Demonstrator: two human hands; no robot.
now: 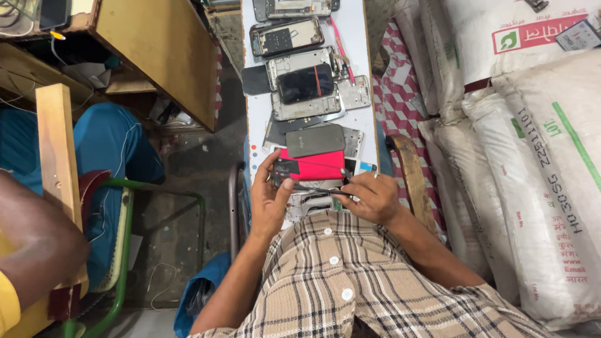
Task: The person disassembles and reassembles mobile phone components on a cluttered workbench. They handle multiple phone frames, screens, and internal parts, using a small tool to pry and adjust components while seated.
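**Red phone held low on the worktop**

You have the red phone (316,168) at the near end of the narrow white worktop (360,37), close to your chest. Your left hand (270,199) has its grip closed around the phone's left edge, thumb pressed on the lower side. Your right hand (370,199), at 3 o'clock from the phone, pinches a thin dark tool (319,189) whose tip lies along the phone's bottom edge. A grey back cover (315,140) rests at 12 o'clock, touching the phone. Farther toward 12, opened phone frames (305,84) lie in a row. White sacks (538,163) are stacked at 3 o'clock, well apart.
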